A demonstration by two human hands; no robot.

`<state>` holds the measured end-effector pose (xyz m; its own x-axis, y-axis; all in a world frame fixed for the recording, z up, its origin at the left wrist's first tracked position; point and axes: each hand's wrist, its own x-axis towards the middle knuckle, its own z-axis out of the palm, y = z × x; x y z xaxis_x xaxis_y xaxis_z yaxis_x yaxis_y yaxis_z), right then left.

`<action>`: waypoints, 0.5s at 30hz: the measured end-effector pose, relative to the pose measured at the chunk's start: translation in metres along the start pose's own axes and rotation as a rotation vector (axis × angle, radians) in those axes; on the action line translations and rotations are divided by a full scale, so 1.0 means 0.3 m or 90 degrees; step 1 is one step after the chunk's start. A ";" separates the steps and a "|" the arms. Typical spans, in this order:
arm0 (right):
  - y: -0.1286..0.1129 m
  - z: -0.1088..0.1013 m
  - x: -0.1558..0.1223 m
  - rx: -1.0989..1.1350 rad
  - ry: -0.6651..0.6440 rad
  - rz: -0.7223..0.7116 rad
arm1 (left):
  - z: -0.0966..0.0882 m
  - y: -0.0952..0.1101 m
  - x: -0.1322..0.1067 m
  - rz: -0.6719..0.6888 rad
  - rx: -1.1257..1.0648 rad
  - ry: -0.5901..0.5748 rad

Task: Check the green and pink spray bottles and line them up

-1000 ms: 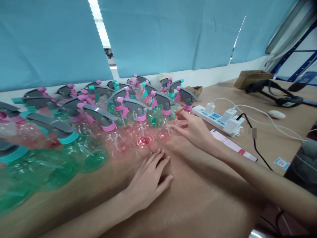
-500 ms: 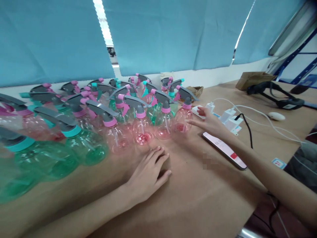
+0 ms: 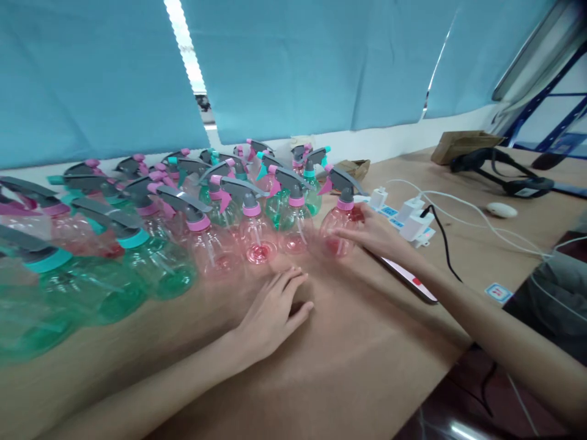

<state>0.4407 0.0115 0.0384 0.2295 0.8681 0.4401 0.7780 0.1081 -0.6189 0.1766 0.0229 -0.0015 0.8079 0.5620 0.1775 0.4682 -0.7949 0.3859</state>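
Observation:
My right hand (image 3: 373, 232) is wrapped round the body of a clear pink spray bottle (image 3: 334, 225) at the right end of the front row. This bottle stands upright, with a grey and pink trigger head. My left hand (image 3: 273, 315) rests palm down on the brown tabletop, fingers stretched and holding nothing. Just beyond it are another pink spray bottle (image 3: 257, 235) and, to its right, a third pink spray bottle (image 3: 295, 226). Green spray bottles with turquoise collars, such as this green spray bottle (image 3: 160, 263), stand further left among several more.
A phone (image 3: 408, 280) lies partly under my right forearm. Behind it are a power strip with white chargers (image 3: 413, 217), cables and a white mouse (image 3: 501, 210). A black headset (image 3: 499, 171) and a cardboard box (image 3: 463, 146) sit at the back right. Blue curtains (image 3: 284, 67) hang behind.
My right hand has closed round the rightmost pink spray bottle, which now stands slightly further from its neighbour. My left hand stays on the table. The view has shifted a little.

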 end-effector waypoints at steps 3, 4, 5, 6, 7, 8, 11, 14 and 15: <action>-0.055 -0.021 -0.092 -0.008 -0.004 -0.010 | 0.004 0.014 0.006 -0.035 -0.034 0.021; -0.079 -0.024 -0.124 -0.006 -0.007 -0.014 | 0.004 0.020 0.004 -0.045 -0.045 0.027; -0.106 -0.024 -0.155 0.012 -0.037 -0.022 | 0.004 0.025 0.001 -0.053 -0.053 0.034; -0.136 -0.021 -0.183 0.019 -0.034 -0.024 | 0.002 0.030 -0.005 -0.059 -0.063 0.042; -0.167 -0.015 -0.209 0.014 -0.046 -0.027 | -0.001 0.035 -0.012 -0.061 -0.077 0.052; -0.199 -0.007 -0.232 0.010 -0.085 -0.025 | -0.005 0.039 -0.022 -0.061 -0.095 0.066; -0.289 0.031 -0.280 -0.002 -0.086 -0.013 | -0.029 0.045 -0.061 -0.053 -0.164 0.113; -0.361 0.072 -0.302 0.013 -0.141 -0.043 | -0.062 0.040 -0.119 -0.044 -0.225 0.132; -0.382 0.083 -0.304 0.025 -0.160 -0.072 | -0.073 0.035 -0.143 -0.044 -0.243 0.135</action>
<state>0.3162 -0.0680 0.0530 -0.0142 0.9420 0.3354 0.7657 0.2260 -0.6022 0.1392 -0.0046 0.0147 0.6694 0.6774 0.3050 0.3208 -0.6339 0.7038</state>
